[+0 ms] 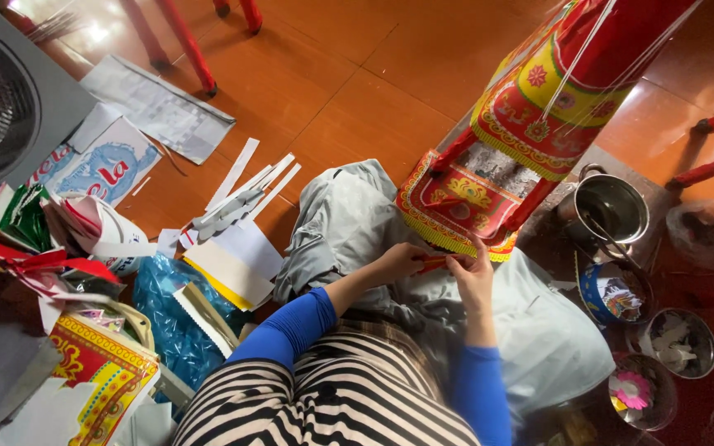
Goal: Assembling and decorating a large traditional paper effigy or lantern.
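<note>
Orange tiled floor (pixel 373 91), both hands (pixel 402 260) (pixel 474 277) gripping paper lantern's fringed edge (pixel 444 235)

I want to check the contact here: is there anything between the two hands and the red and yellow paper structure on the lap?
Nothing visible. The left hand and right hand both rest directly at the fringed lower edge of the paper structure, pinching a thin red strip between them.

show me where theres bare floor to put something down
Free: tiles between the paper strips and the paper model. Crowded: paper pile left, pot and bowls right.
</note>
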